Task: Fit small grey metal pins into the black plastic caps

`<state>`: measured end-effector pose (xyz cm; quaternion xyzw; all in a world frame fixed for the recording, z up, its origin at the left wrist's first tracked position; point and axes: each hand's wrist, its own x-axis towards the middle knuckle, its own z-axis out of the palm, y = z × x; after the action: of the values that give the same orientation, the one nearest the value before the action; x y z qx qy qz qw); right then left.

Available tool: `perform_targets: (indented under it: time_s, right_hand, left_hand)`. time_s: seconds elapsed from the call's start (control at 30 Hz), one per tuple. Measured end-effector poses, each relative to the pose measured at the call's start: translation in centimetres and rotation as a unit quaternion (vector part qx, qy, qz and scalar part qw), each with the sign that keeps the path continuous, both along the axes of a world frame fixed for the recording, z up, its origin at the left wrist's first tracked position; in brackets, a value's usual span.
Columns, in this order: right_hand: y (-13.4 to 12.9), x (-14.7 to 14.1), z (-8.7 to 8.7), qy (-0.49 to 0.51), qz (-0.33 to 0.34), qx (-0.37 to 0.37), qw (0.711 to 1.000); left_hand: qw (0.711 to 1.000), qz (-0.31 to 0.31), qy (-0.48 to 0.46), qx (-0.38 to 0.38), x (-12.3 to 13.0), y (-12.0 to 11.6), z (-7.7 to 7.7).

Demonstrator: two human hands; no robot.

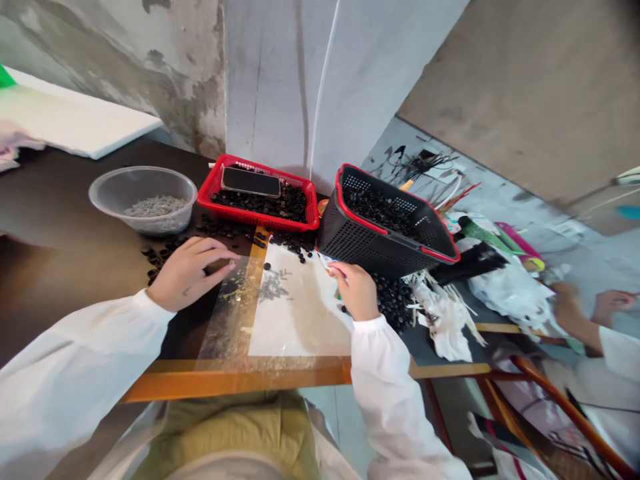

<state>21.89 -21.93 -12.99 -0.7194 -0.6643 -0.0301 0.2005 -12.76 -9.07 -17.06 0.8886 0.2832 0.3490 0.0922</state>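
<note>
My left hand (pixel 193 270) is above the table, left of a white sheet (pixel 300 320). Its thumb and forefinger come together in a pinch, and whatever is between them is too small to make out. In my right hand (pixel 357 291), over the sheet's right edge, is a slim white tube (pixel 324 262) with coloured print, its narrow end pointing up and left. Small grey pins (pixel 274 285) lie in a loose heap on the sheet. One round black piece (pixel 267 267) rests near the sheet's upper left. Clear film with dried yellowish residue covers the table by my left hand.
A clear plastic bowl (pixel 143 200) holds grey pins. Beside it, a red basket (pixel 260 217) contains black pieces and a phone (pixel 251 182). A black basket (pixel 360 243) full of black pieces stands right. White scraps (pixel 443 320) and a plastic bag lie further right, near another person's hands.
</note>
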Motion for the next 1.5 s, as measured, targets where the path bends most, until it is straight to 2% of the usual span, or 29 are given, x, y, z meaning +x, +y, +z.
perform_targets:
  time_s: [0.1,0.17,0.3,0.43,0.53,0.6,0.67,0.7,0.77,0.8,0.83,0.87,0.9,0.97,1.0,1.07,1.13,1.5]
  right_hand:
    - [3.4,-3.0,-0.8,-0.043,-0.004,-0.052,0.998]
    - [5.2,-4.1,-1.6,-0.047,-0.018,-0.073,0.996]
    - [6.6,-4.8,-2.8,-0.014,-0.02,-0.071,0.997]
    - [6.5,-4.4,-3.5,0.013,-0.006,-0.076,0.997]
    - [6.3,-4.0,-3.9,0.05,0.008,-0.061,0.997]
    - [6.2,-4.0,-4.1,0.128,0.027,-0.026,0.991]
    - [6.0,-4.3,-4.2,0.259,0.051,0.001,0.965]
    - [6.0,-4.6,-4.2,0.333,0.061,0.0,0.941]
    - [5.8,-5.2,-4.3,0.476,0.071,-0.025,0.876]
    - [5.8,-5.4,-4.4,0.531,0.072,-0.039,0.843]
    - [5.7,-5.7,-4.5,0.574,0.071,-0.049,0.814]
    - [5.7,-5.9,-4.6,0.604,0.069,-0.055,0.792]
    - [5.7,-6.1,-4.7,0.625,0.067,-0.058,0.776]
    - [5.6,-6.4,-4.8,0.646,0.062,-0.064,0.758]
    - [5.6,-6.5,-4.8,0.651,0.061,-0.068,0.754]
    - [5.6,-6.6,-4.8,0.655,0.06,-0.077,0.75]
    - [5.5,-6.7,-4.7,0.656,0.06,-0.082,0.748]
    - [5.2,-7.0,-4.6,0.635,0.064,-0.095,0.764]
  left_hand:
    - [0.995,-0.048,0.092,0.001,2.4,-0.1,0.2]
    - [0.99,-0.07,0.121,-0.008,4.3,0.3,0.1]
    - [0.982,-0.091,0.163,-0.029,7.0,1.5,-1.0]
    - [0.983,-0.092,0.152,-0.044,7.1,2.1,-1.8]
    - [0.991,-0.063,0.104,-0.056,6.2,2.0,-1.9]
    - [0.992,-0.034,0.037,-0.117,5.7,1.6,-1.7]
    - [0.966,-0.026,-0.073,-0.245,5.4,1.2,-1.5]
    - [0.937,-0.035,-0.134,-0.32,5.4,1.0,-1.4]
    - [0.867,-0.07,-0.222,-0.441,5.5,0.7,-1.2]
    - [0.845,-0.084,-0.236,-0.472,5.6,0.6,-1.1]
    - [0.842,-0.091,-0.227,-0.48,5.6,0.5,-0.9]
    - [0.858,-0.095,-0.199,-0.464,5.5,0.4,-0.8]
    - [0.886,-0.097,-0.158,-0.426,5.4,0.4,-0.6]
    - [0.938,-0.122,-0.064,-0.319,5.1,0.5,-0.4]
    - [0.952,-0.143,-0.022,-0.27,4.9,0.6,-0.4]
    - [0.959,-0.185,0.036,-0.213,4.5,0.8,-0.4]
    - [0.958,-0.201,0.062,-0.195,4.2,1.0,-0.6]
    - [0.966,-0.178,0.111,-0.152,4.1,0.1,-1.0]
